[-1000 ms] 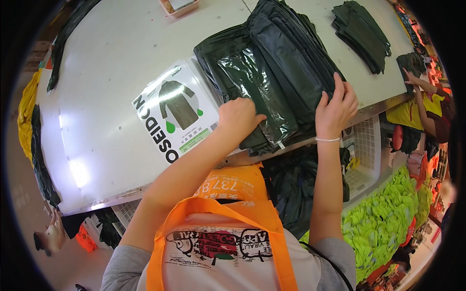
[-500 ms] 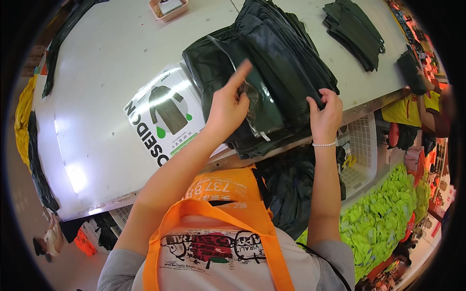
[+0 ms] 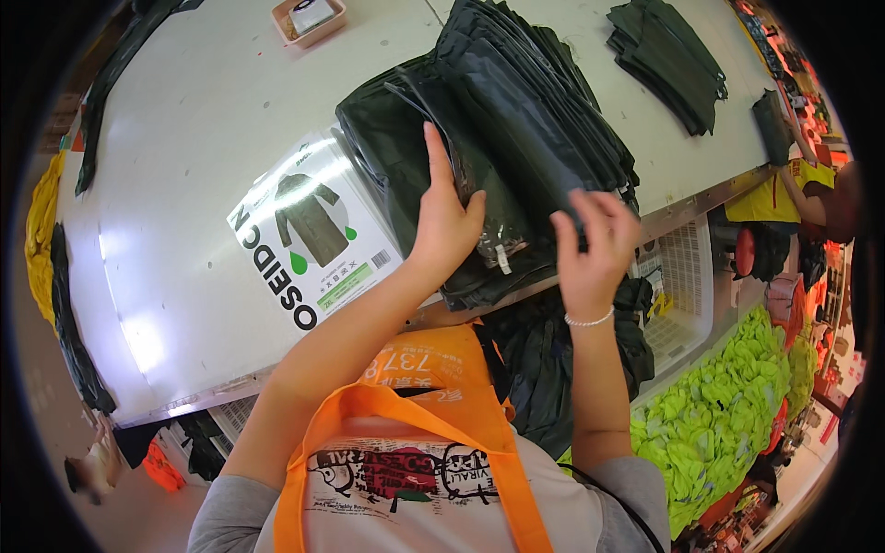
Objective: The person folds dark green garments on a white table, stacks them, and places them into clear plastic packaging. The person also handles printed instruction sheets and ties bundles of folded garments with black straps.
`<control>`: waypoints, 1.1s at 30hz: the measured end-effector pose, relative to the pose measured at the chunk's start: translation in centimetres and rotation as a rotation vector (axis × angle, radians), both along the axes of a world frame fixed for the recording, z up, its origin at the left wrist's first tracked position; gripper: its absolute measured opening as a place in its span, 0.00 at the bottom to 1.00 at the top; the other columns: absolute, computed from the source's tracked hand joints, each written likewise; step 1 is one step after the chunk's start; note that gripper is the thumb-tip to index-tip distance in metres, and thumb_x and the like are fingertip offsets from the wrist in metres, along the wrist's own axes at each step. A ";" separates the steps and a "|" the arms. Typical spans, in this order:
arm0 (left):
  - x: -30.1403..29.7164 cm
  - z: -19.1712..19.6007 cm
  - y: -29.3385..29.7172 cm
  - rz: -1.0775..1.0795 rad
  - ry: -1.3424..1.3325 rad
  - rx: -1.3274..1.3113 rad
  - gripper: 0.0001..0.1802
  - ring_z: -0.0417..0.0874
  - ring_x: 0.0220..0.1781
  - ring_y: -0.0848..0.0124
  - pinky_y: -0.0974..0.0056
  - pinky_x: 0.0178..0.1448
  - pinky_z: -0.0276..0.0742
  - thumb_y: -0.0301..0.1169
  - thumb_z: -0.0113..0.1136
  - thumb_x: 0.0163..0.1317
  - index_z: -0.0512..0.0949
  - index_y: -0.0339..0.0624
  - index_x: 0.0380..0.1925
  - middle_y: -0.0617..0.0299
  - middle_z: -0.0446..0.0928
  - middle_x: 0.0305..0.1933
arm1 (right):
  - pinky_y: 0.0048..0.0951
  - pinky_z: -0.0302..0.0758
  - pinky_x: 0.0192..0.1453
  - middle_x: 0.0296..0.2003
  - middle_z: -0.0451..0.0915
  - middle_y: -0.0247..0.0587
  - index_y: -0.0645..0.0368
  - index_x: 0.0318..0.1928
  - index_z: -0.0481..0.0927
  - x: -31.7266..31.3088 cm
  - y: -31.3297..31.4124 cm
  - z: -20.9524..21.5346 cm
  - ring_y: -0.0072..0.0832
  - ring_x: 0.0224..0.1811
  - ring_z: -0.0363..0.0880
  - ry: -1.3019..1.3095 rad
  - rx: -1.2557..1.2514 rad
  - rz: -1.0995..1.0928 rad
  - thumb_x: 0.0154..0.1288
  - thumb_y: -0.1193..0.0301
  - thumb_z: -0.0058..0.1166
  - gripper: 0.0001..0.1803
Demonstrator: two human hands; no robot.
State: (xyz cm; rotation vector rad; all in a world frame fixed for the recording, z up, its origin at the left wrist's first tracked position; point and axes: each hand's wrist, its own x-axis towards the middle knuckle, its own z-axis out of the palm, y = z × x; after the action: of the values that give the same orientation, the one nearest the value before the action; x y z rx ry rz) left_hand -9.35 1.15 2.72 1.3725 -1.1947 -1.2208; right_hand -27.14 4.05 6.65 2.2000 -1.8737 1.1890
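Note:
My left hand (image 3: 447,221) lies against a folded dark green garment in clear plastic (image 3: 498,207), its index finger stretched out and thumb apart. Under and behind that packet spreads a pile of folded dark garments (image 3: 525,97), glossy like rainwear. Slightly blurred, my right hand (image 3: 597,244) hovers at the pile's near right side, fingers apart and nothing visible in them. Whether its fingertips touch the pile I cannot tell. Left of the packet is a stack of white printed sheets (image 3: 318,226) picturing a dark raincoat.
A pink tray (image 3: 320,39) stands at the table's far side. Another dark garment pile (image 3: 666,64) lies at the far right. Below the table edge are dark garments (image 3: 530,369), a white crate (image 3: 690,309) and bright green garments (image 3: 719,424). Another person (image 3: 816,198) handles a dark bundle at right.
My right hand has come away from the pile's near right edge, moving left and toward me, its fingers spreading. My left hand has shifted slightly, its index finger now lying along the packet.

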 end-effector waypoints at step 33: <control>0.4 0.4 1.4 -0.063 -0.088 -0.006 0.36 0.74 0.58 0.64 0.69 0.60 0.68 0.16 0.45 0.59 0.55 0.38 0.70 0.45 0.70 0.61 | 0.28 0.74 0.34 0.29 0.76 0.40 0.60 0.31 0.80 2.2 2.3 -1.2 0.34 0.31 0.76 -0.224 0.124 0.268 0.50 0.79 0.65 0.08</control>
State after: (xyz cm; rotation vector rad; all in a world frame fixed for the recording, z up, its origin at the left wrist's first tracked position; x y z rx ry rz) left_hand -8.95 2.55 3.09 1.4054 -1.3111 -1.2100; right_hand -24.95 6.39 5.49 2.5465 -1.8146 1.4536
